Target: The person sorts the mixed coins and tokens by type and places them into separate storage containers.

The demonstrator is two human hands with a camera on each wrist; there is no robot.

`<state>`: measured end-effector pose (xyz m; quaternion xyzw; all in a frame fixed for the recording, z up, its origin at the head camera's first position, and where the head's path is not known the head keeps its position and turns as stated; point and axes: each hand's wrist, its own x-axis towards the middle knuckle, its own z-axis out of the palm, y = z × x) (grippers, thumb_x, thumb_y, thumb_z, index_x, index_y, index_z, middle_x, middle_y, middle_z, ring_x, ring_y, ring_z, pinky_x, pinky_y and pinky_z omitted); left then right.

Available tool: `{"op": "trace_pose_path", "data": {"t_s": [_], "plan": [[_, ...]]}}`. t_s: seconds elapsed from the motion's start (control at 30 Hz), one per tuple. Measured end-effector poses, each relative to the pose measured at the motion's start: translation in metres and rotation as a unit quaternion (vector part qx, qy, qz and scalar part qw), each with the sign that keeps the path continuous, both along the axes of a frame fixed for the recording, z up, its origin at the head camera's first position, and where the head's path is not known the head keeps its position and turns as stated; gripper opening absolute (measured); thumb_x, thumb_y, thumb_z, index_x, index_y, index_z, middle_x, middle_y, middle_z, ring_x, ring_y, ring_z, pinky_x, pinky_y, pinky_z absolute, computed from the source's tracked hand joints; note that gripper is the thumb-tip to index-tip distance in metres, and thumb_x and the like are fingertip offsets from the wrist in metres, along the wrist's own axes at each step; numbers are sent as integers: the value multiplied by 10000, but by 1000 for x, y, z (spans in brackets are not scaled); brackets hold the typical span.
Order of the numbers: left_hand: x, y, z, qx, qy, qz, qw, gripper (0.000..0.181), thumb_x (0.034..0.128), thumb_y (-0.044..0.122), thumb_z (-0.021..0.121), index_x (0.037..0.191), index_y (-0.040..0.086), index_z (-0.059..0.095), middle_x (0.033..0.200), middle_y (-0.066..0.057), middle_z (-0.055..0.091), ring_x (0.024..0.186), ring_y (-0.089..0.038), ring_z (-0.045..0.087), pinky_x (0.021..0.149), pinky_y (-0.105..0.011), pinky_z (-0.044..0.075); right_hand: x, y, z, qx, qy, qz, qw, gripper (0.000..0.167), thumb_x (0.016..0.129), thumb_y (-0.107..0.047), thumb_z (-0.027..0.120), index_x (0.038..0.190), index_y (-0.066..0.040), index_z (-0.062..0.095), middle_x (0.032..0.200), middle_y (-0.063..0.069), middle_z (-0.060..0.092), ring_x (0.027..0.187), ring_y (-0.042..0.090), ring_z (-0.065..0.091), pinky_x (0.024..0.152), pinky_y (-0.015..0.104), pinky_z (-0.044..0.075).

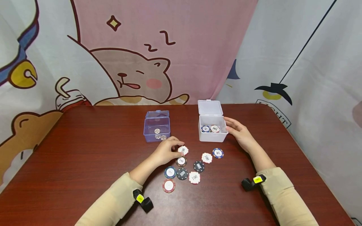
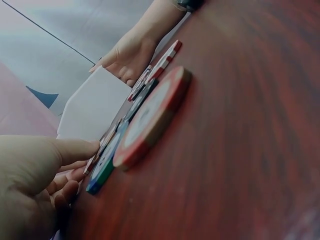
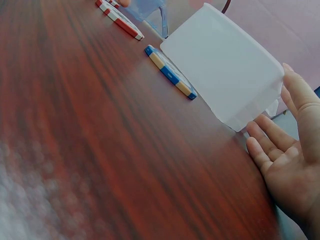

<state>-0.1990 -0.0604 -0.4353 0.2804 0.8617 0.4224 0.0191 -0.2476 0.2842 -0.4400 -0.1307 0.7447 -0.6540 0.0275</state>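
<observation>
My left hand (image 1: 167, 152) has its thumb and index finger at opposite edges of a red-and-white chip (image 1: 183, 150), pinching it at table level. Just below that chip lies a brown-edged chip (image 1: 181, 161). In the left wrist view the thumb of the left hand (image 2: 35, 175) reaches the far end of the chips. My right hand (image 1: 240, 133) rests its extended fingers on the right side of an open white box (image 1: 213, 137), which holds blue and red-edged chips. The right wrist view shows the right hand (image 3: 295, 160) against the white box (image 3: 225, 70), palm partly visible.
An open blue-tinted clear box (image 1: 150, 137) with several small silvery discs stands left of the white box. Loose chips lie in front, including a blue one (image 1: 218, 153), a black one (image 1: 199, 166) and a red one (image 1: 168, 185). A printed curtain (image 1: 198, 62) hangs behind the table.
</observation>
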Motion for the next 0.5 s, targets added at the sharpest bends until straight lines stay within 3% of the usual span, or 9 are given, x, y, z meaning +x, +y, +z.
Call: {"op": "trace_pose_path", "data": {"t_s": [0.5], "plan": [[2, 4, 1, -194, 18, 44, 9998, 380, 755, 44, 791, 1118, -8, 693, 939, -50, 575, 785, -176, 524, 711, -261, 431, 0, 0, 0, -11, 20, 5, 10000, 464, 989, -55, 501, 1432, 11, 380, 1401, 315, 383, 1172, 247, 476, 903, 201, 404]]}}
